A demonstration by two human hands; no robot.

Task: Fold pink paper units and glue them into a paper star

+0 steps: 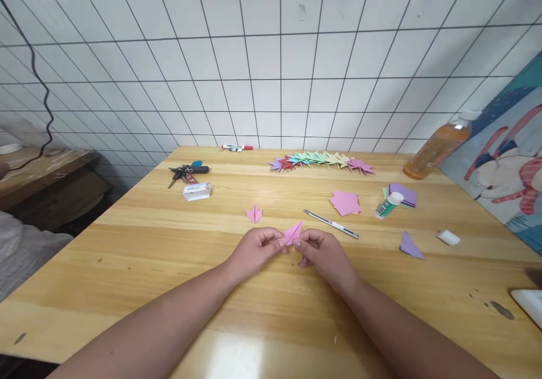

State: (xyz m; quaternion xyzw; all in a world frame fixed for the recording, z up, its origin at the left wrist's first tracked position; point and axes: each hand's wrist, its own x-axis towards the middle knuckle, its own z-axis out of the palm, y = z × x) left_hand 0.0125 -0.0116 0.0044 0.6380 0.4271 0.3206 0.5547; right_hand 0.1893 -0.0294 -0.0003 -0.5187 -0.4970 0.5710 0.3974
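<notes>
Between both hands is a small piece of folded pink paper (pixel 293 232), its pointed tip facing up and to the right. My left hand (pixel 257 250) pinches its left side with thumb and fingers. On the right side, my right hand (pixel 324 255) grips the paper the same way. Just beyond my left hand lies a folded pink paper piece (pixel 254 214) with several points. A utility knife (pixel 331 224) rests on the table past my right hand, and pink paper sheets (pixel 346 203) lie behind it.
Along the back stands a row of colourful folded-paper stars (pixel 322 160). To the right are a glue stick (pixel 388 205), coloured paper squares (pixel 403 195), a purple folded paper (pixel 411 246), an eraser (pixel 447 238) and a bottle (pixel 440 147). Keys (pixel 186 171), a small box (pixel 197 191) and markers (pixel 237 148) lie left.
</notes>
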